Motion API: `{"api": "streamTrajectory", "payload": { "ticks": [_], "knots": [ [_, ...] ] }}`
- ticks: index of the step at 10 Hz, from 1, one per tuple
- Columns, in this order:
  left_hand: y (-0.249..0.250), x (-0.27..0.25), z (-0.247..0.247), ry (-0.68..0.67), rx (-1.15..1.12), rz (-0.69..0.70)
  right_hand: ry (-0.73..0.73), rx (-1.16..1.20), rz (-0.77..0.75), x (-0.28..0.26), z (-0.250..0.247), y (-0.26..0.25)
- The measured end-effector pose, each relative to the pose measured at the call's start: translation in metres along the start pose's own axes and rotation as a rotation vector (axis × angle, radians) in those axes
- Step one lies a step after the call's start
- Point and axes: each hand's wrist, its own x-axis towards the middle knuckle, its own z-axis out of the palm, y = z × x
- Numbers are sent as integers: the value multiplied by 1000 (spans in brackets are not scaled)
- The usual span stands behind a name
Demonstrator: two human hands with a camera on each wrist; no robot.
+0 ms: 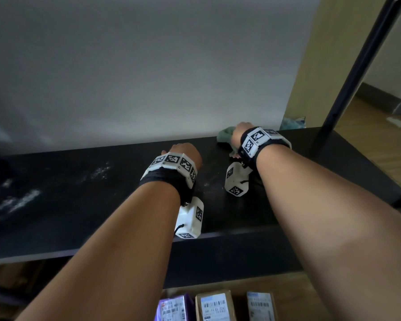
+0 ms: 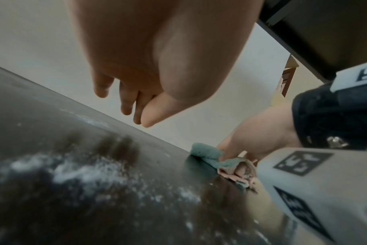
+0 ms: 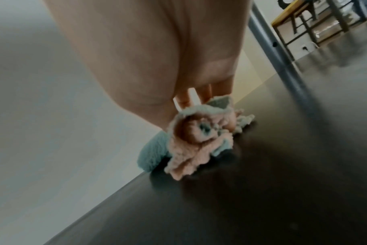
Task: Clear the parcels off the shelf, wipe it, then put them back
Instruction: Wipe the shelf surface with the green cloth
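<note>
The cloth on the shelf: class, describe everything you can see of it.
The cloth looks like soft, fluffy terry, teal on one face and pale pink on the other. It is bunched and crumpled, not spread flat. It lies on the dark shelf near the back wall, right of centre. The right hand grips it from above; nothing else touches it.

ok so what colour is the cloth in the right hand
The cloth is teal green and pale pink, clearest in the right wrist view.
</note>
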Motion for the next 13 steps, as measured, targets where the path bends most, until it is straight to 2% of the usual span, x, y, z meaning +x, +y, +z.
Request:
{"api": "streamTrajectory", "payload": {
  "ticks": [1,2,5,7,9,10,11,12,13],
  "knots": [
    [-1,3,1,-14,41,12,-36,-32,-64,-10,-2,-16],
    [-2,1,-1,-15,5,-22,-29,-198,-210,-10,7,-23],
    [-10,-23,-6,-20,-2,-52,-168,-324,-253,-68,-1,-38],
    [-16,-50,2,-48,-13,-73,-182,-291,-281,-94,12,-31],
    [-32,-76,12,-10,-84,-68,-186,-144,-172,-124,20,-24],
    [-39,-85,19,-3,-130,-77,-144,-180,-120,-132,15,-17],
    [-43,-91,22,15,-115,-75,-56,-164,88,-136,10,-4],
    [-45,-94,24,21,-119,-74,20,-221,154,-146,7,3],
    [-48,-94,23,10,-112,-78,8,-179,112,-156,14,-4]
  ]
}}
